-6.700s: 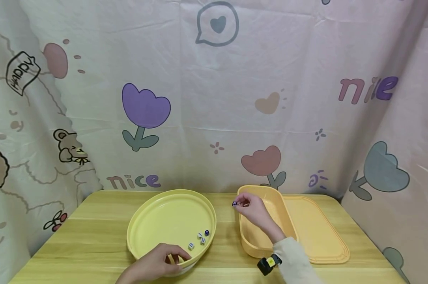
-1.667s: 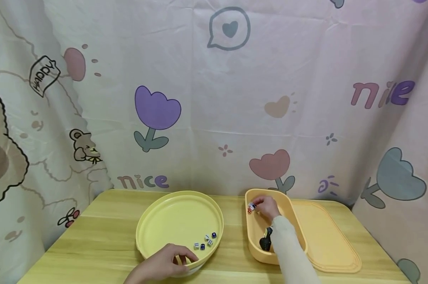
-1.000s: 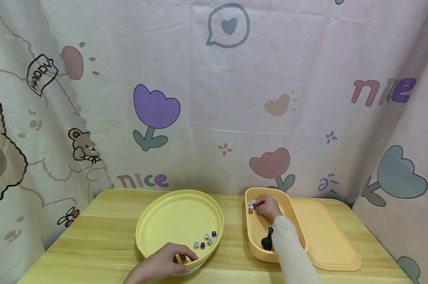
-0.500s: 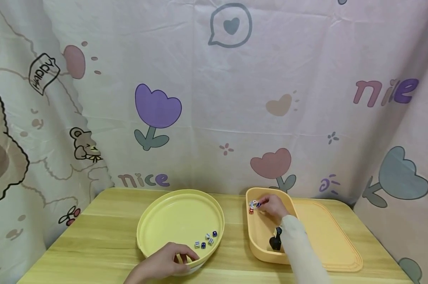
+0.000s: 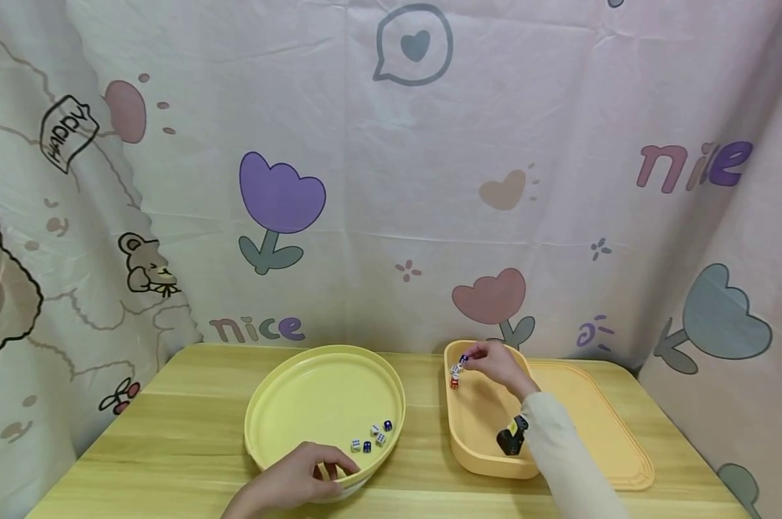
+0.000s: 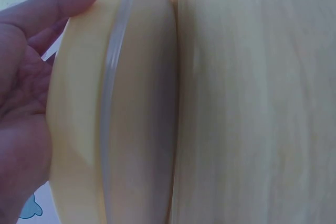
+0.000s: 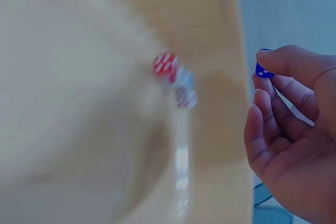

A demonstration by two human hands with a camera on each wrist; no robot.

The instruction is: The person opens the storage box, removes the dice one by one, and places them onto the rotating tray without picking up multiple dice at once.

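My right hand [image 5: 499,364] pinches a blue die [image 7: 264,71] between thumb and fingertips, by the left rim of the orange box [image 5: 457,443]. In the box, a red die [image 5: 454,384] lies against the left wall with white dice [image 7: 185,98] close by, blurred in the right wrist view. My left hand [image 5: 293,476] holds the near rim of the round yellow tray [image 5: 319,404], thumb outside and fingers over the edge. Inside that tray, near its right side, lie three white dice [image 5: 356,445] and two blue dice [image 5: 367,447].
A flat orange lid [image 5: 588,425] lies to the right of the box, partly behind my right sleeve. Wooden tabletop [image 5: 423,404] shows between tray and box. A printed curtain [image 5: 391,180] hangs behind the table. My black wrist camera [image 5: 512,437] hangs over the box.
Between the oldest frame and now, a second blue die has appeared in the round tray. My right hand has lifted another blue die from the box dice. The left hand keeps its hold.
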